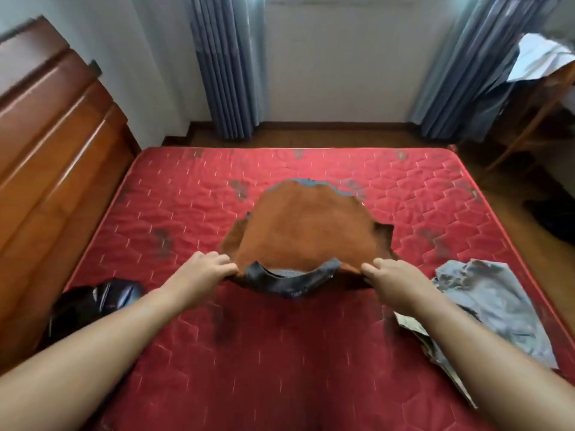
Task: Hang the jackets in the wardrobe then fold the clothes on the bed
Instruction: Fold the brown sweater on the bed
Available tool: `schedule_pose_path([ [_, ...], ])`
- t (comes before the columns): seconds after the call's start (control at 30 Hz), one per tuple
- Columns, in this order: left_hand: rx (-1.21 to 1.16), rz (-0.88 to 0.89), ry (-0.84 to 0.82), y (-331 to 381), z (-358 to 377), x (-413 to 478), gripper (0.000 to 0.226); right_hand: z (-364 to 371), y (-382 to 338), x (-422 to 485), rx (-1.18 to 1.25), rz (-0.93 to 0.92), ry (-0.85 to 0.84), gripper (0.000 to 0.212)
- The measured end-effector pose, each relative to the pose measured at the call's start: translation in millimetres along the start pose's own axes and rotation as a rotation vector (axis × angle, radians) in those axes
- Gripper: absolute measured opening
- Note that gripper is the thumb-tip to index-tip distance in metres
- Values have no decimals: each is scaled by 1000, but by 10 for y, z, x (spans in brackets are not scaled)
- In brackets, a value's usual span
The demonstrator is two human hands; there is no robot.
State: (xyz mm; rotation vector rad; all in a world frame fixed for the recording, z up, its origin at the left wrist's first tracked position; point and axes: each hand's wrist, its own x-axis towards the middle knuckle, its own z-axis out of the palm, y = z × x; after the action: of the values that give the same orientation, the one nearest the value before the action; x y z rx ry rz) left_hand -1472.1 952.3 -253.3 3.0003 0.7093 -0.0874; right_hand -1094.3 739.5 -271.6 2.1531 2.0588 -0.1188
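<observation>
An orange-brown shirt (306, 228) with a dark collar billows in the air above the red quilted bed (193, 353). My left hand (208, 269) pinches its left shoulder and my right hand (385, 276) pinches its right shoulder, both near the collar. The far hem of the shirt is lifted and blurred. A crumpled grey garment (488, 303) lies on the bed to the right of my right arm. On the bed's left edge sits a shiny dark garment (93, 303).
A brown wooden headboard (46, 144) runs along the left. Blue curtains (224, 66) hang at the far wall. At the right stands a wooden chair (535, 104) with clothes draped on it, and something dark (557, 216) lies on the floor.
</observation>
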Motion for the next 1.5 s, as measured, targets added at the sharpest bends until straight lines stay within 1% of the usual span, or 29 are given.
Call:
schedule_pose_path([
  [0.07,44,32,-106,186,778,-191,37,790,-191,-143,-17,-11,-166,20],
  [0.13,87,45,-251,382,1558,-418,37,1571,-433,-345,3,-10,-331,27],
  [0.23,97,80,-452,748,2596,-811,23,2612,-855,-732,50,-6,-574,37],
  [0.3,66,69,-589,983,3116,-1041,15,3160,-1143,-995,77,-12,-679,39],
  [0.43,26,43,-904,1279,3875,-1448,33,3797,-1544,-1365,74,-47,-878,43],
  [0.53,-7,50,-1054,1350,4100,-1575,39,3961,-1609,-1425,88,-43,-994,44],
  [0.57,-27,39,-1073,1350,4129,-1590,38,3958,-1597,-1399,105,-41,-1023,43],
  [0.6,-59,7,-1053,1338,4134,-1591,35,3938,-1578,-1362,134,-30,-1019,41],
  [0.63,-101,-39,-993,1315,4116,-1567,31,3906,-1555,-1296,172,-11,-975,37],
  [0.67,-148,-88,-903,1277,4086,-1513,27,3856,-1524,-1206,210,11,-890,31],
  [0.73,-249,-183,-631,1172,4025,-1298,26,3777,-1430,-939,257,44,-645,19],
  [0.77,-292,-220,-483,1100,4012,-1129,27,3766,-1364,-764,269,59,-515,17],
  [0.83,-340,-242,-230,924,4064,-676,34,3799,-1179,-333,282,67,-273,22],
  [0.87,-334,-243,-152,827,4126,-414,37,3844,-1070,-98,286,70,-170,28],
  [0.9,-310,-260,-110,737,4195,-140,41,3892,-963,153,288,85,-92,34],
  [0.93,-276,-289,-94,642,4274,140,45,3948,-857,401,284,116,-48,41],
  [0.97,-228,-318,-99,545,4372,404,49,4014,-757,646,271,163,-47,48],
  [1.07,-13,-340,-166,248,4713,972,60,4308,-486,1262,173,309,-162,64],
  [1.1,19,-350,-191,155,4832,1059,63,4425,-408,1373,157,350,-187,68],
  [1.17,12,-394,-187,5,5050,1100,65,4633,-296,1437,158,427,-190,74],
  [1.27,-8,-484,-73,-89,5241,1038,70,4795,-242,1376,133,491,-102,81],
  [1.3,-20,-500,-66,-96,5241,1038,71,4786,-230,1369,136,506,-101,82],
  [1.43,-100,-529,-172,-127,5068,1042,73,4598,-178,1327,176,573,-208,85],
  [1.47,-116,-528,-182,-159,5016,1063,72,4546,-165,1337,181,578,-220,84],
  [1.5,-119,-517,-167,-219,4965,1120,70,4493,-142,1387,194,581,-196,82],
])
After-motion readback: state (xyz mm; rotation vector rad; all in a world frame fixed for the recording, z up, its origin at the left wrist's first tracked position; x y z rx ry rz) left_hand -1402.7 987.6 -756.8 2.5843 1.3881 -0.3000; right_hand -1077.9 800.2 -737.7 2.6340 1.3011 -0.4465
